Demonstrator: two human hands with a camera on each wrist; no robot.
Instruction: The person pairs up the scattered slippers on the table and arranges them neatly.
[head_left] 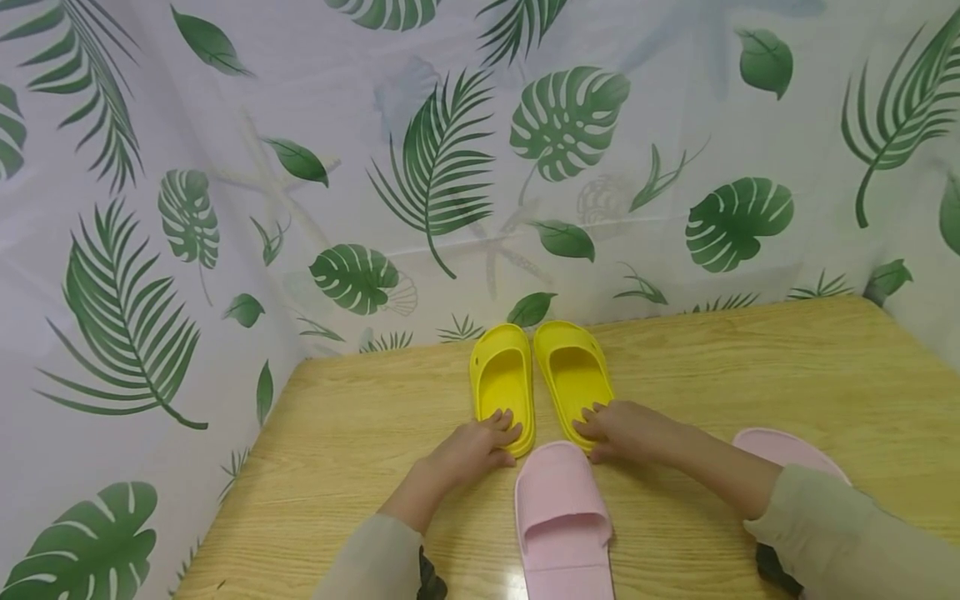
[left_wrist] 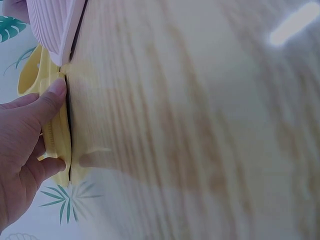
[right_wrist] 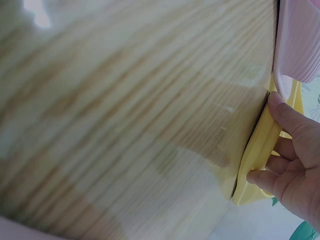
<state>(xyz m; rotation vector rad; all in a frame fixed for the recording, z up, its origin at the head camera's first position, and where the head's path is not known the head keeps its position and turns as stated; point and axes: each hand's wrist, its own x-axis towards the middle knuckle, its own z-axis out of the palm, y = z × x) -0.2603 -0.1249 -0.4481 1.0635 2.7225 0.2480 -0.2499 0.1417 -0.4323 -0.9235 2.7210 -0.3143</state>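
Note:
Two yellow slippers stand side by side at the table's back edge, toes toward the cloth, heels toward me. My left hand (head_left: 465, 454) grips the heel of the left yellow slipper (head_left: 501, 379), its thumb along the heel edge in the left wrist view and other fingers spread about the slipper (left_wrist: 61, 132). The right yellow slipper (head_left: 576, 375) is held at its heel by my right hand (head_left: 633, 429); the right wrist view shows thumb and fingers around that heel (right_wrist: 261, 142). Just in front, between my hands, lies a pink slipper (head_left: 564, 508), its toe close to the yellow heels.
Another pink slipper (head_left: 787, 446) lies at the right, partly hidden under my right forearm. A white cloth (head_left: 465, 283) printed with green leaves hangs behind and beside the wood-grain table (head_left: 360, 417). Light glares off the tabletop near the front.

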